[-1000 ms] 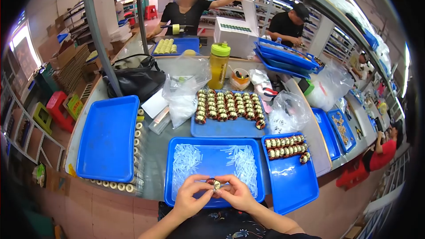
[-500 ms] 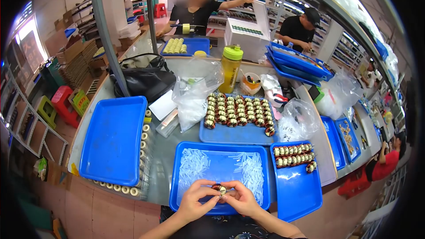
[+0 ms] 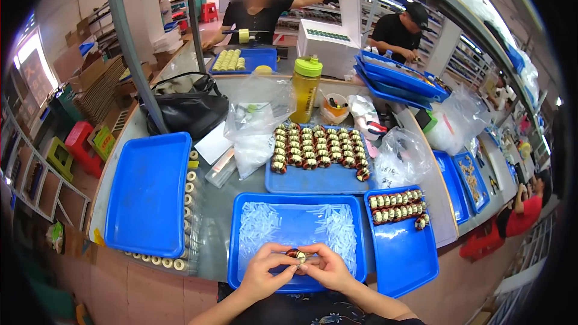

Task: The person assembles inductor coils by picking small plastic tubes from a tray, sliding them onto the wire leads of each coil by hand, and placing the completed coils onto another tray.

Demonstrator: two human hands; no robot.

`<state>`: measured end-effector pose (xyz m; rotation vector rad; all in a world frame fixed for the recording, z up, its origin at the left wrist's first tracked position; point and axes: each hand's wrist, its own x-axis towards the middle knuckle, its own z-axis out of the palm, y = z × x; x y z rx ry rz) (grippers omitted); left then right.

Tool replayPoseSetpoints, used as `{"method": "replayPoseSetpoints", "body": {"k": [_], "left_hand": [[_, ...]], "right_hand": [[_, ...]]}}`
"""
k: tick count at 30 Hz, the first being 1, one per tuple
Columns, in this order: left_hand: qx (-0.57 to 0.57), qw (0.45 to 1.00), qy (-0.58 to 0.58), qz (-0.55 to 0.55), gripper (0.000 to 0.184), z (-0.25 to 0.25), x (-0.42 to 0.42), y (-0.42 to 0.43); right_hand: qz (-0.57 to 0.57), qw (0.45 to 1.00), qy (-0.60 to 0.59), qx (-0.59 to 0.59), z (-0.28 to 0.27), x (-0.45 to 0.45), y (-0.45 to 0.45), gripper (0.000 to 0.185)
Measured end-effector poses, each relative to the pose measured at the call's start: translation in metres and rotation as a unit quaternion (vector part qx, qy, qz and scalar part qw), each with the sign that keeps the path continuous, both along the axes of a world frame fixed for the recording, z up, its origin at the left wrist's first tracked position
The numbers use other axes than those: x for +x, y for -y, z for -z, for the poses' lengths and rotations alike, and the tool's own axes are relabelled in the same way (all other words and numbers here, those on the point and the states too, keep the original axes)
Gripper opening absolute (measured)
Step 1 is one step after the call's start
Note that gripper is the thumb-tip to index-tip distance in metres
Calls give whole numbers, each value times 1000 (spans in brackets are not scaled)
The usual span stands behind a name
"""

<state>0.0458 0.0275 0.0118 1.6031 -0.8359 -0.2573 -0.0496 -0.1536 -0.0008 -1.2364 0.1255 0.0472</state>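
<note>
A small toroidal coil (image 3: 295,254), copper-red winding with a cream band, is held between the fingertips of my left hand (image 3: 264,272) and my right hand (image 3: 329,271). Both hands are closed in a pinch around it, hiding its lower side. They are over the front part of a blue tray (image 3: 235,247). Inside that tray lie two heaps of short clear tubes, one heap (image 3: 259,224) at the left and another (image 3: 338,229) at the right.
Behind stands a blue tray (image 3: 325,185) with rows of coils. To the right, another tray (image 3: 403,259) carries further coils. At left, a blue tray (image 3: 147,198) rests over cream rings. A yellow bottle (image 3: 305,93), plastic bags and a black bag (image 3: 186,105) stand farther back. Other people work beyond.
The camera view has shifted slightly, so the surroundings appear a little farther left. Both hands stay on the coil, which looks turned a little with more of its cream band showing.
</note>
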Motion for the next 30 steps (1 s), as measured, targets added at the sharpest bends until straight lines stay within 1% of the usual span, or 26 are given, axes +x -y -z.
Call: {"method": "replayPoseSetpoints", "body": {"k": [7, 11, 16, 19, 22, 25, 28, 30], "left_hand": [[17, 1000, -4, -7, 16, 4, -2, 3], [22, 999, -27, -11, 16, 4, -6, 3], [27, 999, -11, -13, 16, 4, -8, 5], [21, 999, -26, -17, 15, 7, -11, 6], [10, 997, -72, -22, 14, 2, -16, 6], [8, 999, -47, -17, 14, 8, -16, 3], [-4, 998, -64, -21, 14, 1, -20, 1], [-20, 995, -97, -29, 14, -3, -23, 1]], "right_hand": [[5, 1000, -2, 4, 4, -1, 2, 40], [9, 1000, -4, 9, 4, -3, 2, 39], [14, 1000, -5, 13, 2, -5, 1, 38], [17, 1000, -10, 11, -1, -6, 1, 37], [17, 1000, -13, 11, 0, -8, 1, 36], [18, 1000, -5, 17, 1, -7, -1, 35], [26, 999, -10, 20, -4, -7, -6, 34], [27, 999, -14, 24, 0, -9, -6, 34]]}}
